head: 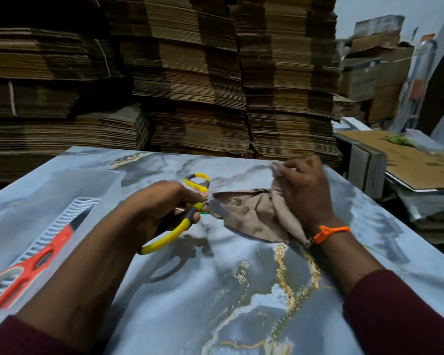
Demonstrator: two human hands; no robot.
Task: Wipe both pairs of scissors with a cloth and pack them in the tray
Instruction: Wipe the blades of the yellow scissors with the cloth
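Your left hand [162, 208] holds the yellow-handled scissors [169, 237] above the marble-patterned table [241, 290], with the fingers curled round the grey and yellow handles. The two handle loops stand apart, so I judge that the blades are open. They are mostly hidden in the beige cloth [254, 211], so I cannot tell this exactly. Your right hand [305, 188] has its fingers bent over the cloth and bunches it around the blade end.

The main danger is here: if your left hand squeezes the handles while the cloth is wrapped on the blades, they can bite the fabric — or the fingertips behind it. The cloth is thin and loosely gathered, so an edge may also press through it when you pull along the blade.

The red scissors [46, 249] lie already in the ribbed tray [86, 201] at your left, well apart from your hands. When you bring the yellow pair there, a careless drop could knock the red pair — or land across it.
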